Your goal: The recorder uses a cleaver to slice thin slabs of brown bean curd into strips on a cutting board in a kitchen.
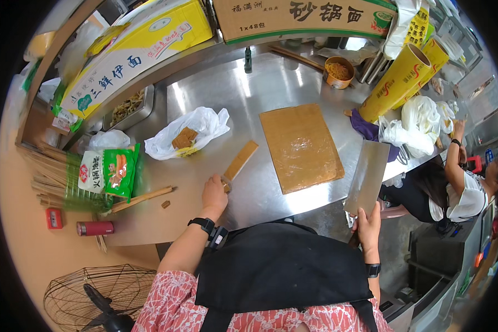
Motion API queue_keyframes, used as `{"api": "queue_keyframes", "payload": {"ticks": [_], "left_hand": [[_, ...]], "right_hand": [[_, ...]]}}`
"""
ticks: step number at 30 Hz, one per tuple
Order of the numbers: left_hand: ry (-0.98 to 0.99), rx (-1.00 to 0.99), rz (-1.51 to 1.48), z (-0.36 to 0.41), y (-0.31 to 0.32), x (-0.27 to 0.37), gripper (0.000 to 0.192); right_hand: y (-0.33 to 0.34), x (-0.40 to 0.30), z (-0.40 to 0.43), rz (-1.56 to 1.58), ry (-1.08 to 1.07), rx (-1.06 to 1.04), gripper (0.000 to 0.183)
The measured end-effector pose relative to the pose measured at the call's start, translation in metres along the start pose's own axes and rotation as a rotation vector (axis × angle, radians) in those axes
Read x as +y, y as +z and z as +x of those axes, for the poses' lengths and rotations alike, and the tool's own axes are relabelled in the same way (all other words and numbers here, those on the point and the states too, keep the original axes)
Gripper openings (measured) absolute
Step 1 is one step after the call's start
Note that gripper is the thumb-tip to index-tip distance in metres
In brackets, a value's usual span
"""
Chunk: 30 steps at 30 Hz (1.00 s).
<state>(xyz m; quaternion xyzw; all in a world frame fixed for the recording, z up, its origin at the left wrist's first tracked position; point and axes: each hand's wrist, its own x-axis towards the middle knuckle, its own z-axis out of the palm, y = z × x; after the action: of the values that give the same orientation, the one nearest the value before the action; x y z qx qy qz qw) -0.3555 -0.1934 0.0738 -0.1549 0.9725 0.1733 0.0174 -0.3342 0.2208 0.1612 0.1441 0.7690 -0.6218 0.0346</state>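
My right hand (368, 226) grips a broad cleaver (367, 176) by its handle, blade raised past the steel table's front edge. On the table (216, 87), my left hand (214, 197) pinches a small brown piece (225, 186) that looks like cut dried tofu. Just beyond those fingertips lies a brown strip (241, 159) with a paler cut side. Between the strip and the cleaver is a flat brown board (301, 145) with a shiny, film-like surface. A white plastic bag (162, 141) holds brown folded pieces (184, 138). One small brown bit (166, 204) sits left of my left hand.
Bamboo skewers (145, 198), a green food packet (120, 174) and a red flask (95, 228) occupy the left side. Yellow film rolls (394, 83) and an open can (338, 73) stand back right. A fan (103, 299) is lower left; a co-worker (460, 186) is at right.
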Motion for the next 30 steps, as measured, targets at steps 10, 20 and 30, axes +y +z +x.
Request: {"api": "queue_keyframes", "payload": {"ticks": [10, 20, 30], "left_hand": [[0.097, 0.047, -0.042, 0.056, 0.015, 0.027, 0.026], [0.25, 0.024, -0.009, 0.055, 0.004, 0.032, 0.023], [0.298, 0.141, 0.103, 0.118, 0.041, 0.079, 0.021]], "right_hand": [[0.004, -0.002, -0.005, 0.016, 0.018, 0.018, 0.023], [0.008, -0.004, -0.015, 0.012, 0.039, 0.022, 0.026], [0.026, -0.015, -0.024, 0.008, 0.034, -0.033, 0.025]]}}
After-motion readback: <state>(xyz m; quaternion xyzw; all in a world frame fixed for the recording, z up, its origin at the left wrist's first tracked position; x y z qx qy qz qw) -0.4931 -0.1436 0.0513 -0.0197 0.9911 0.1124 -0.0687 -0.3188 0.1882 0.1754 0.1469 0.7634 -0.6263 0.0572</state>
